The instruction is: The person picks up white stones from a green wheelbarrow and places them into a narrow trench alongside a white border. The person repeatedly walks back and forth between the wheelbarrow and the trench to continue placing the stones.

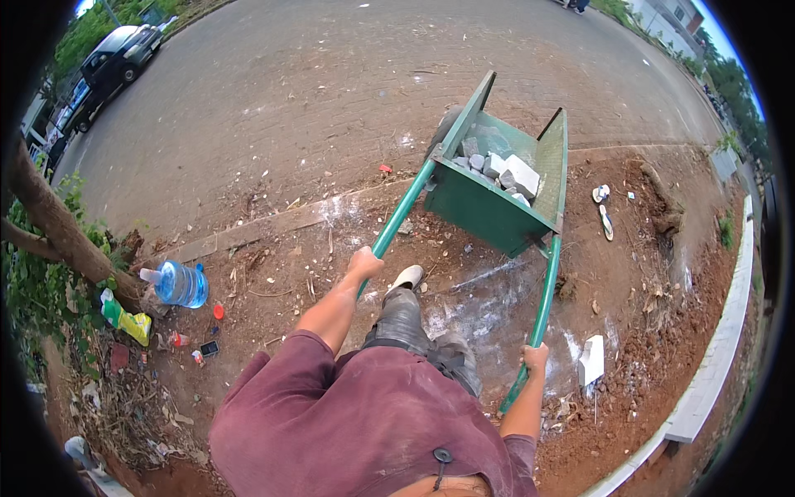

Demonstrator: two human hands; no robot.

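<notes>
A green metal handcart [489, 211] stands in front of me, its box tilted and turned a little to the right. Grey and white broken blocks [503, 170] lie inside the box. My left hand [364, 263] is closed around the cart's left tube handle, and my right hand [535, 358] grips the right one, closer to my body. Part of a dark wheel [445, 128] shows beyond the left side of the box; the far side is hidden.
A low kerb [273, 224] crosses the dirt ahead, with a paved road [306, 108] beyond. Left are a tree trunk [62, 236] and a blue water jug [182, 284]. Right are sandals [604, 211], a white block piece [591, 360] and a long pale edging [720, 348]. A dark vehicle [108, 70] is parked far left.
</notes>
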